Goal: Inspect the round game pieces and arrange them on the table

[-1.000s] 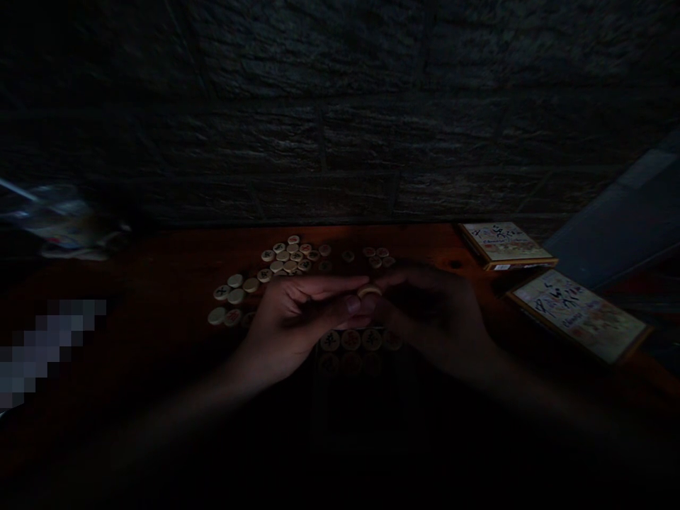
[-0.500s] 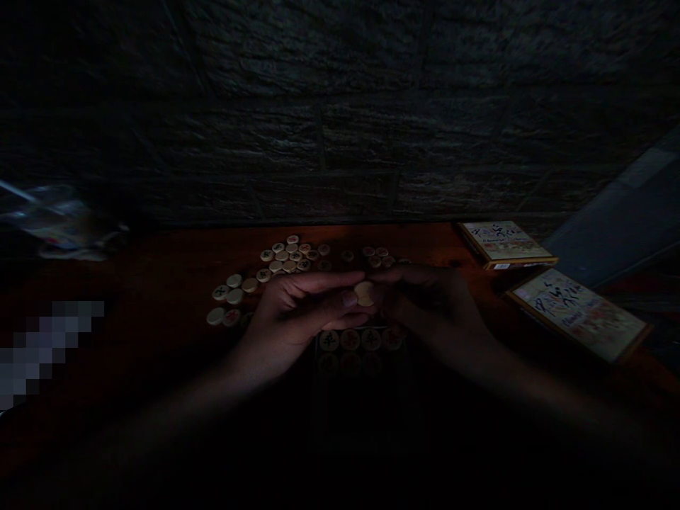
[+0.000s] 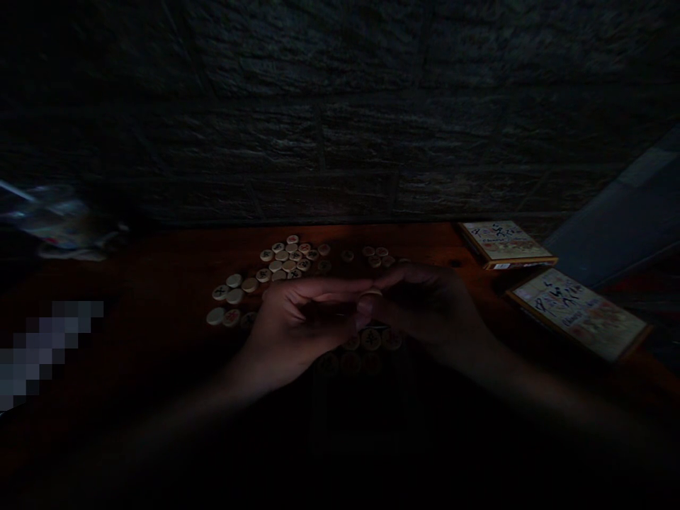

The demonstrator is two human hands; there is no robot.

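The scene is very dark. My left hand [image 3: 297, 322] and my right hand [image 3: 425, 308] meet fingertip to fingertip above the wooden table [image 3: 159, 297], both pinched on one pale round game disc [image 3: 370, 292], of which only a thin edge shows. Below the fingers a row of round pieces [image 3: 372, 340] with dark marks lies in a dark tray that I can barely make out. Several loose pale discs [image 3: 290, 258] lie in a heap behind my hands, and a smaller group [image 3: 231, 294] lies to the left.
Two box parts with printed tops lie at the right: one farther back [image 3: 504, 243] and one nearer [image 3: 579, 312]. A crumpled clear plastic bag [image 3: 64, 223] sits at the far left. A dark brick wall [image 3: 340, 106] stands behind the table.
The disc between my fingers has turned from its flat face to mostly hidden, edge-on. My left thumb has dropped a little; both hands have stayed in place.
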